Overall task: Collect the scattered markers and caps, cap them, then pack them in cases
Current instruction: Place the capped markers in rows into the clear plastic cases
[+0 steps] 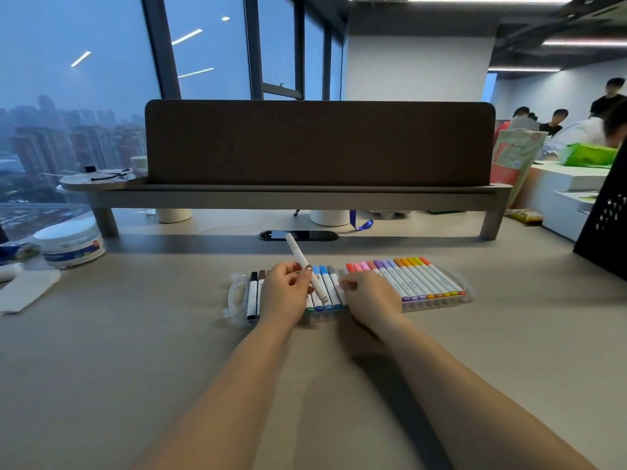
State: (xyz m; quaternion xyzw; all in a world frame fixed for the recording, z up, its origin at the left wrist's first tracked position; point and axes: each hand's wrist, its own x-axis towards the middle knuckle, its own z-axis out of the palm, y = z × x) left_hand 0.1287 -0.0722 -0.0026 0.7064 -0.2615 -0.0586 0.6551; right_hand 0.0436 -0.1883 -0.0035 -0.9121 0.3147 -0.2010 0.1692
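Head view: packing stage, both my forearms reach up from the bottom edge to the frame centre, desk [135,334] under them.
Left hand [283,293]: fingers curled shut round one white marker [305,269], pinched near its lower end; barrel tilts up and to the left, free end well above the case.
Marker cap: free end looks white or plain, cannot tell if it is capped; lower tip sits down among the blue markers.
Right hand [369,298]: fingers bent, tips at the seam between the two cases, seems to steady them; cannot tell if it pinches anything.
Left case [237,300]: clear plastic, centre of frame, partly under my left hand; black and brown markers at its left end, blue ones [325,286] at its right end, middle hidden by my hand.
Right case [437,300]: just right of centre, touching or just beside the left case; row of red, pink, purple, orange and yellow markers [407,276], looks full.
Loose markers or caps: none visible on the desk.
Step in hand: my judgement, seating the last held marker into the left case; task nearly done.
Next move: lower the barrel flat, line it up parallel with the blue row, press it into the open slot; right hand keeps the case from sliding.
Risk: tilted barrel may ride on top of its neighbours instead of dropping in.
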